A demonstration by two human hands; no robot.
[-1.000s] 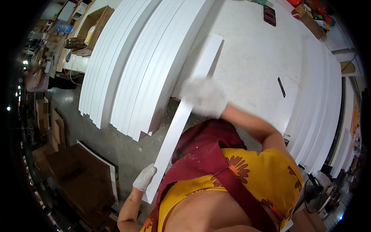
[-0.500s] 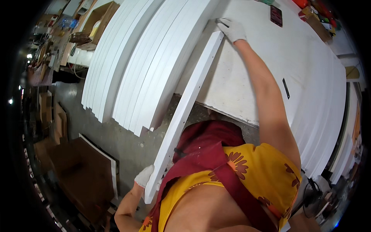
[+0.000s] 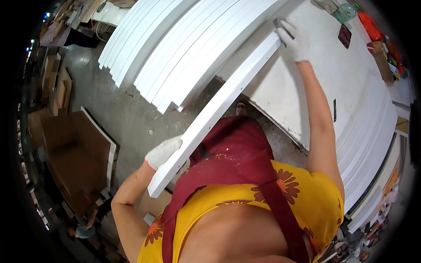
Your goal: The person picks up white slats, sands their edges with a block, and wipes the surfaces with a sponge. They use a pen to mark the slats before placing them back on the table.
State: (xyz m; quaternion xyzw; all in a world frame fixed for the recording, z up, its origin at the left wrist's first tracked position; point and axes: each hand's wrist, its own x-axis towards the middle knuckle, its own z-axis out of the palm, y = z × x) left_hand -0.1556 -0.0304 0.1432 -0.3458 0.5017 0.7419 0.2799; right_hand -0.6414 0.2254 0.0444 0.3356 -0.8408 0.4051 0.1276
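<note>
Left hand [image 3: 164,151] clamped on white bar [image 3: 218,110]; right hand [image 3: 298,44] at far end, grip unclear. Carton [image 3: 383,68] holds colourful items, markings unreadable.

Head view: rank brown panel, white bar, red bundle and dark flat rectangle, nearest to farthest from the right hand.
1. White bar: upper end at the right hand.
2. Dark flat rectangle: right of the hand.
3. Red bundle: farther right.
4. Brown panel: far left, low.

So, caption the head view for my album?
Beside rows of white strips, gloved left fingers hold a long white strip, gloved right fingers at its far end.
</note>
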